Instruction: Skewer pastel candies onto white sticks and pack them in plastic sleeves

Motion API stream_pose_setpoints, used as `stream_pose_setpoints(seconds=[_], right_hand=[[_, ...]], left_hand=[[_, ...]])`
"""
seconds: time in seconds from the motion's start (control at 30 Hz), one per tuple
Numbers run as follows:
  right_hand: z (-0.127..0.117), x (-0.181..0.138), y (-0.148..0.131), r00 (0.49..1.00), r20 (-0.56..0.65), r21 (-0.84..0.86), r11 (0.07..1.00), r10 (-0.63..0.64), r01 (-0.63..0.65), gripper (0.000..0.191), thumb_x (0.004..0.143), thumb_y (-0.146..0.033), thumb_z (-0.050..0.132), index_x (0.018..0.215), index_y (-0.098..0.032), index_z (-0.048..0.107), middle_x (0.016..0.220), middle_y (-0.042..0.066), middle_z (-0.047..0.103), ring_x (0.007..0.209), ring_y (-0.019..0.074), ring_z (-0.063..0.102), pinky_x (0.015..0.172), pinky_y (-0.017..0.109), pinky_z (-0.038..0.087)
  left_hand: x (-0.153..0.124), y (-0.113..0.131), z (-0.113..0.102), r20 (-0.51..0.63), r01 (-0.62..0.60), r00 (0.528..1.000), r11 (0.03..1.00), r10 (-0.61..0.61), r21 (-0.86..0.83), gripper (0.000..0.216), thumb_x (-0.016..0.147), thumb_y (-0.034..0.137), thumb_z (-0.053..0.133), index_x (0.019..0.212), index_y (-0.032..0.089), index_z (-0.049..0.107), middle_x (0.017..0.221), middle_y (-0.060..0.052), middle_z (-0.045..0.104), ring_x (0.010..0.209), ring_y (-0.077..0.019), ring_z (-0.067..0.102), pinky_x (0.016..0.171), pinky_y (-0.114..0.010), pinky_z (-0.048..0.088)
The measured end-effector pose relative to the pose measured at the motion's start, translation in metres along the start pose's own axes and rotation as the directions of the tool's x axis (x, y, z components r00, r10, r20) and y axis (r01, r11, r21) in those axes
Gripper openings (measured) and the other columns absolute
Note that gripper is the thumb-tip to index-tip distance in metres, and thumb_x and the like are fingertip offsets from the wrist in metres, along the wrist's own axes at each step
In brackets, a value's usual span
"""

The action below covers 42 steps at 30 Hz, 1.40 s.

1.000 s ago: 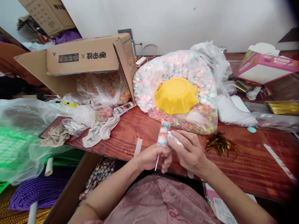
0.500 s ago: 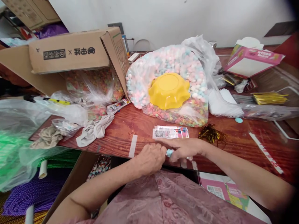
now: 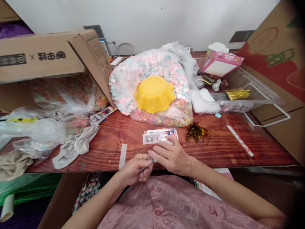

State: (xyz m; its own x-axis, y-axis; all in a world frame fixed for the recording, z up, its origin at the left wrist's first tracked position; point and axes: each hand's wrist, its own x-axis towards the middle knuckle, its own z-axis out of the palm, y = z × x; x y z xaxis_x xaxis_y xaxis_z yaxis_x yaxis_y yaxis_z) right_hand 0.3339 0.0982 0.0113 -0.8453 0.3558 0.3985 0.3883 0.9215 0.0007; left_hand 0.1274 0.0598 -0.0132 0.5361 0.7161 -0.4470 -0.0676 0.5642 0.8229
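My left hand (image 3: 139, 168) is closed in a pinch at the table's front edge. A thin greyish strip shows at its fingers, too blurred to name. My right hand (image 3: 172, 156) meets it from the right, palm down, its index finger raised apart from the others. A small light-blue piece (image 3: 154, 160) peeps out between the hands, mostly covered by the right fingers. Just beyond lies a small stack of printed labels (image 3: 154, 136), its right end partly behind the right index finger. Gold twist ties (image 3: 197, 132) lie loose to the right of the stack.
A bag of pastel marshmallow-like pieces (image 3: 121, 82) carries an upturned yellow bowl (image 3: 154, 92). A cardboard box (image 3: 38, 68) stands left, with crumpled grey cloth (image 3: 75, 148) before it. A clear tray (image 3: 252, 98) and a pink carton (image 3: 221, 65) are at the right.
The view has swung to the right. My right index finger has lifted toward the labels, and the light-blue piece is now more hidden. My left hand stays closed.
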Motion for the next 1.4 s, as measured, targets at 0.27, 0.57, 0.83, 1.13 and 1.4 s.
stream_pose_setpoints(seconds=[0.27, 0.57, 0.83, 1.13, 1.4], right_hand=[[-0.010, -0.005, -0.001, 0.902, 0.390, 0.202, 0.939, 0.184, -0.279, 0.013, 0.090, -0.025, 0.054, 0.095, -0.017, 0.063, 0.077, 0.003, 0.067, 0.066, 0.0167, 0.055, 0.069, 0.033, 0.041], [-0.002, -0.089, 0.047, 0.803, -0.095, 0.109, 0.808, 0.588, -0.578, 0.018, 0.093, -0.022, 0.053, 0.090, -0.020, 0.071, 0.092, 0.007, 0.069, 0.084, 0.0192, 0.056, 0.078, 0.035, 0.042], [0.021, -0.106, 0.050, 0.842, 0.046, -0.115, 0.840, 0.538, -0.530, 0.021, 0.090, -0.008, 0.049, 0.078, -0.016, 0.064, 0.090, 0.010, 0.064, 0.084, 0.0204, 0.052, 0.069, 0.031, 0.040], [0.001, -0.067, 0.002, 0.694, -0.143, 0.473, 0.664, 0.706, -0.579, 0.015, 0.094, -0.020, 0.045, 0.082, -0.021, 0.054, 0.067, -0.001, 0.057, 0.058, 0.0125, 0.051, 0.057, 0.026, 0.039], [0.035, -0.011, -0.026, 0.824, -0.182, 0.482, 0.779, 0.537, -0.401, 0.030, 0.091, -0.012, 0.043, 0.100, -0.020, 0.071, 0.077, 0.005, 0.067, 0.066, 0.0153, 0.060, 0.061, 0.027, 0.045]], left_hand=[[0.000, -0.012, 0.023, 0.059, -0.114, 0.911, 0.113, 0.408, 0.987, 0.028, 0.087, 0.010, 0.034, 0.090, 0.016, 0.061, 0.085, -0.009, 0.062, 0.077, -0.0193, 0.055, 0.069, -0.031, 0.042], [0.008, -0.020, 0.006, -0.372, -0.149, 0.846, 0.838, 0.383, 0.525, 0.034, 0.089, 0.037, 0.051, 0.062, 0.016, 0.056, 0.057, 0.002, 0.045, 0.053, -0.0090, 0.038, 0.053, -0.023, 0.030], [0.027, -0.010, 0.034, -0.390, -0.141, 0.918, 0.980, 0.076, -0.140, 0.031, 0.068, 0.042, 0.072, 0.065, 0.012, 0.065, 0.045, 0.005, 0.046, 0.038, -0.0029, 0.028, 0.040, -0.020, 0.015], [0.024, -0.012, 0.034, -0.420, -0.177, 0.894, 0.984, 0.154, -0.016, 0.036, 0.075, 0.046, 0.068, 0.062, 0.014, 0.059, 0.051, 0.005, 0.048, 0.040, -0.0040, 0.035, 0.041, -0.020, 0.022], [0.025, -0.011, 0.034, -0.371, -0.305, 0.845, 0.917, 0.385, 0.257, 0.031, 0.086, 0.039, 0.053, 0.068, 0.014, 0.058, 0.061, 0.002, 0.048, 0.055, -0.0084, 0.037, 0.053, -0.022, 0.031]])
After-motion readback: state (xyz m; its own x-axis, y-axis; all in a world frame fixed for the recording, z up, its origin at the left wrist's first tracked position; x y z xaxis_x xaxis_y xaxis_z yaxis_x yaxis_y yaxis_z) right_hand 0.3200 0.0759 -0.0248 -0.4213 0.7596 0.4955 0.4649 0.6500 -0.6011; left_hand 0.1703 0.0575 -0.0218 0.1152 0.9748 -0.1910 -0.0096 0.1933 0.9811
